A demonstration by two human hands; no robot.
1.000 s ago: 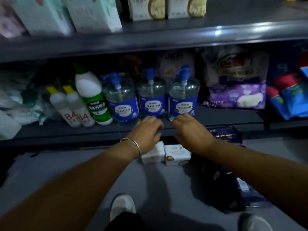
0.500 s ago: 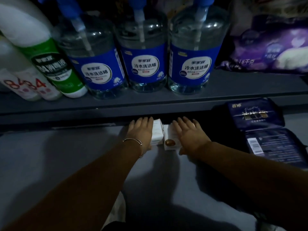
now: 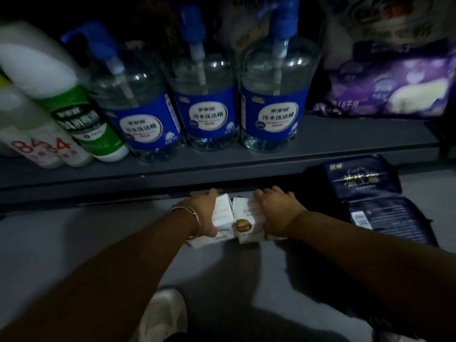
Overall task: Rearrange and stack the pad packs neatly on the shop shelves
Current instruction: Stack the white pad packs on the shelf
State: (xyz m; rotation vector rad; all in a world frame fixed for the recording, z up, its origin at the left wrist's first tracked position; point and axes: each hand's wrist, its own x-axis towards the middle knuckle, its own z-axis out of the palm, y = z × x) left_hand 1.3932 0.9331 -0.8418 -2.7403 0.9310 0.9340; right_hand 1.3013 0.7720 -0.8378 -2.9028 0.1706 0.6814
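While the two white pad packs [image 3: 235, 218] sat side by side on the floor [image 3: 74, 243] just below the bottom shelf [image 3: 222, 166], left hand [image 3: 204, 213] & right hand [image 3: 276, 213] gripped their outer sides; prob. light, soft, squashable, so best held at the ends w/ gentle squeeze.

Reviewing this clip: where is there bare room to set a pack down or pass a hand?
Bare floor lies left of the left hand, and bare shelf right of the three pump bottles, before the purple bag. Crowded: both hands grip the white packs, with the right hand beside the dark packs.
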